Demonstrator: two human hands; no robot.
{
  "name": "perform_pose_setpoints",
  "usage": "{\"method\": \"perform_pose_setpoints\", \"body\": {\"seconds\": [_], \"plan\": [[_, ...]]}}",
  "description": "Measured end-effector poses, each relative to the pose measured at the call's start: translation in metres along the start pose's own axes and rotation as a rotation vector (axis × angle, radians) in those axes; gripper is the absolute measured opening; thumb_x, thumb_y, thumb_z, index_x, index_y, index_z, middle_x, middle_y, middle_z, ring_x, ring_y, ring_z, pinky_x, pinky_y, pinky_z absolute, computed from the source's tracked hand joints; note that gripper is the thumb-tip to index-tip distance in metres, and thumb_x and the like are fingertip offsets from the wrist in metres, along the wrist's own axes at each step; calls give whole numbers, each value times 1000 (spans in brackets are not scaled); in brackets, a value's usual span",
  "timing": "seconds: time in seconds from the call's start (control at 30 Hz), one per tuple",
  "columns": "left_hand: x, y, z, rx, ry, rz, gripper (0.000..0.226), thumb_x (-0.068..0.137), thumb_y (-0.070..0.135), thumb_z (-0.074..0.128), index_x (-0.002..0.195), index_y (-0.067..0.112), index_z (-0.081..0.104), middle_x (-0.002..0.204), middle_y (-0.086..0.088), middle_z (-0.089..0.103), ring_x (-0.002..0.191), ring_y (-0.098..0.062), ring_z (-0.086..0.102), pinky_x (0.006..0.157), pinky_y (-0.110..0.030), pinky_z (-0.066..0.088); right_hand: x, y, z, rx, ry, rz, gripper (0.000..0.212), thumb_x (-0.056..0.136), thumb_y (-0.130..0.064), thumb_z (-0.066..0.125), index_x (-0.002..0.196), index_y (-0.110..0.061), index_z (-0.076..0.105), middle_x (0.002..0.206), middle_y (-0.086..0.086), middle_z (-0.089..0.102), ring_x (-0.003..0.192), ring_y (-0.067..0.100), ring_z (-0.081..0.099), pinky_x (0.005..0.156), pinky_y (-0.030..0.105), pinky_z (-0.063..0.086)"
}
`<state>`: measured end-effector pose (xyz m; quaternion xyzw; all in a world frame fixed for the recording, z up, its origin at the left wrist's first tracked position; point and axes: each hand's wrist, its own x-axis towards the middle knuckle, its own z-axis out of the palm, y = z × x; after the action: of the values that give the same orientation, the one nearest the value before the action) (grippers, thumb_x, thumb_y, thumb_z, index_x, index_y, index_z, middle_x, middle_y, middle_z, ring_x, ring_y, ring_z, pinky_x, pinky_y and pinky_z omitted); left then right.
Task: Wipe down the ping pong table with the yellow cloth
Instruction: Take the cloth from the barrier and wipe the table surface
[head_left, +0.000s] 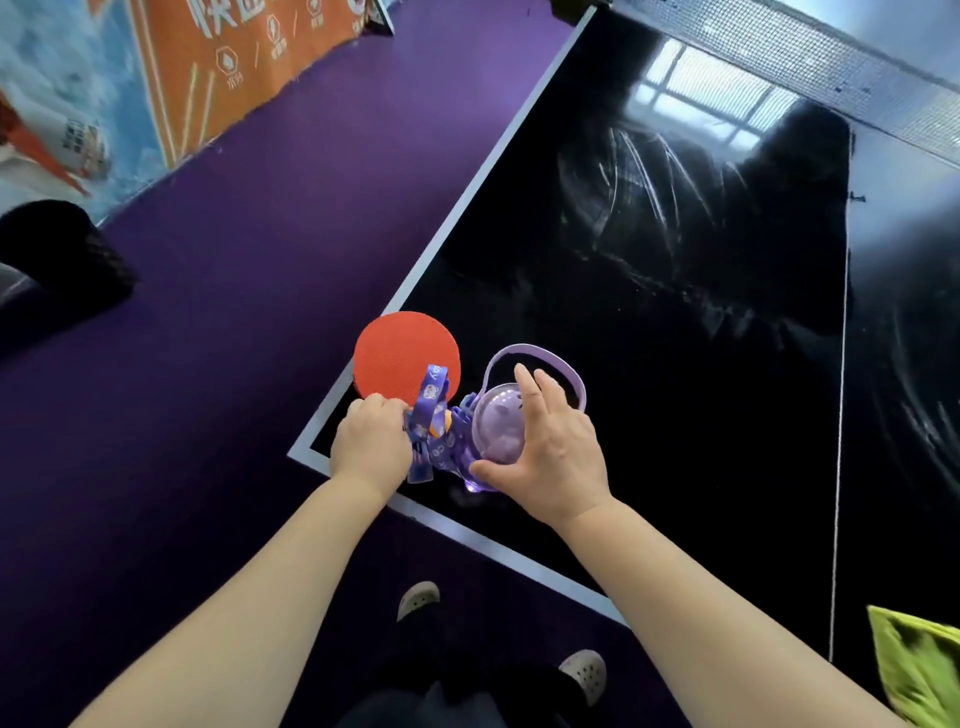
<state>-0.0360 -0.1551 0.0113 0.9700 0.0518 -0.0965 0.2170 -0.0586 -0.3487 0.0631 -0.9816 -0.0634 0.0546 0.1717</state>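
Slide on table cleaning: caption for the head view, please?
Left hand grips the red paddle, right hand rests on the purple bottle at the table corner; yellow cloth lies aside.

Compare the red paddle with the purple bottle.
The red paddle is flat and opaque; the purple bottle is domed and see-through. The bottle carries a strap and loop; the paddle shows none. The left hand grips the paddle's end; the right hand spreads over the bottle. Both sit at the table corner.
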Motion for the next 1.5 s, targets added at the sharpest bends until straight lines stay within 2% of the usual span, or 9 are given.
{"method": "perform_pose_setpoints", "body": {"seconds": [0.1,0.2,0.3,0.47,0.6,0.7,1.0,1.23,1.5], "plan": [[12,1,5,24,-53,53,15,85,8,48,93,8,60,88,-4,47,92,-26,45,66,-31,30,2,2,2,-7,55,-26,102,64,-55,80,147,-18,33,141,2,44,119,21,51,97,37,42],[19,1,10,-40,-44,144,20,83,5,52,98,10,64,94,-7,56,93,-27,45,71,-34,36,-1,8,7,18,145,-49,96,54,-49,85,134,-14,45,125,6,55,102,24,60,81,42,52],[26,0,17,4,-36,255,24,77,2,59,100,7,66,95,-9,59,91,-30,47,75,-37,38,-15,16,6,51,213,-53,95,51,-44,87,131,-10,48,122,8,56,91,23,60,73,35,49],[35,15,22,255,-155,292,24,83,21,58,105,12,57,108,-5,53,103,-26,43,86,-34,36,-40,31,6,76,241,-1,94,54,-47,81,133,-15,42,127,5,52,94,20,56,81,33,44],[38,26,31,350,-117,331,25,85,35,55,104,19,57,105,-2,51,101,-24,42,85,-32,33,-57,43,4,106,268,79,97,52,-44,85,133,-16,40,127,6,53,92,12,47,79,35,46],[35,34,40,398,-98,364,22,86,34,53,101,18,57,101,-2,53,101,-25,43,86,-33,33,-67,52,3,134,287,112,94,53,-45,81,133,-17,40,127,5,53,94,18,54,79,39,50],[1,78,68,277,-34,414,26,58,22,78,74,9,63,85,-8,59,86,-34,49,73,-42,38,-105,95,-8,168,329,176,90,57,-54,72,133,-17,40,128,5,53,96,22,58,81,38,49],[-44,158,98,162,-39,581,37,62,42,77,85,17,65,106,0,54,110,-25,40,92,-40,33,-156,168,-36,105,338,258,99,50,-43,88,133,-15,43,126,6,55,94,23,59,81,38,48],[-84,251,154,50,-276,760,50,61,61,63,93,23,68,108,6,55,119,-18,37,94,-29,28,-216,269,-69,81,287,346,94,51,-43,82,133,-11,49,127,6,55,102,25,58,87,33,39]]}}
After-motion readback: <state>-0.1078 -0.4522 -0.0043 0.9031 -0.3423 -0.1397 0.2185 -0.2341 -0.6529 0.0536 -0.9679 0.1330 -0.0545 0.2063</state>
